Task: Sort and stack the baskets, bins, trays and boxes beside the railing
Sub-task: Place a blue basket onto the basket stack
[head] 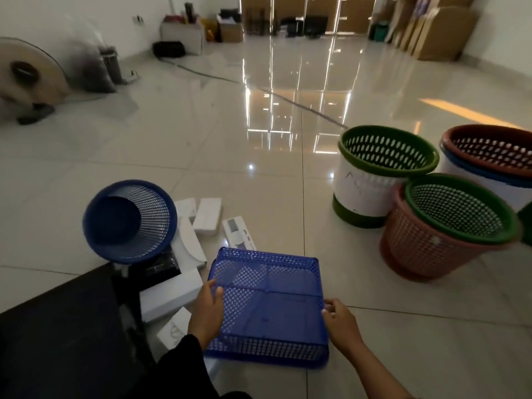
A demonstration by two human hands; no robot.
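While both hands work at floor level, head view shows:

- Blue tray (267, 306), perforated, rectangular, turned bottom-up on the tiled floor (230, 168), low centre of frame.
- Left hand (205, 309) lies on the tray's left side, fingers fairly straight and pressed onto the mesh, thumb along the edge. Dark sleeve (184, 361) covers that forearm.
- Right hand (341, 321) is at the tray's right edge, fingertips curled against the rim; a full grip or just contact, cannot tell.
- Blue round basket (129, 221) sits tilted left of the tray, mouth facing the camera, resting on a heap of white boxes (172, 298).
- More white boxes lie flat between basket and tray; one is partly under the tray's far edge.
- Right side: green-rimmed bin (374, 180) with white wrap, upright.
- Just beside it, touching: salmon mesh basket (423, 249) with a green basket (460, 208) nested inside.
- Far right, cut by frame: brown basket (489, 151) nested in a blue-rimmed white bin (472, 174).
- Dark surface (57, 326) fills the lower left corner.
- Fan (26, 73) stands far left, blurred.
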